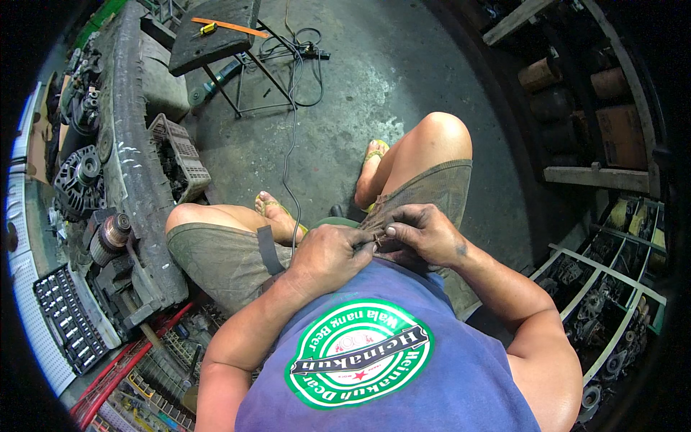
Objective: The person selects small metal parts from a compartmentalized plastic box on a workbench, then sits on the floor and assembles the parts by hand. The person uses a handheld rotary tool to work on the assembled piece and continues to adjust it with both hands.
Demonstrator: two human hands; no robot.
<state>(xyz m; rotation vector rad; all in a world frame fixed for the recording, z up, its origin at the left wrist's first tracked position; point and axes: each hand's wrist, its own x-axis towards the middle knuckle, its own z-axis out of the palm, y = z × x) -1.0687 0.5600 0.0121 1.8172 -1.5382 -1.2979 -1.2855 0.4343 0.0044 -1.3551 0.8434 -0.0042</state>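
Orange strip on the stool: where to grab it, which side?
Probably best: pinch the orange strip by its end at picture right, thumb above and finger below, coming from the right. It looks flat and thin; that end seems to overhang the stool, and the small yellow object lies toward the other end.

Workshop interior. The grey concrete floor (338, 129), whitish and worn in patches, darkens toward the right. Left: long, scuffed grey workbench (133, 162), with white perforated panelling (29, 306) beyond. Upper left: dark, square-topped stool (209, 54) on thin metal legs. Right: weathered wooden shelving (597, 176); below it, a pale metal-framed rack (612, 273).
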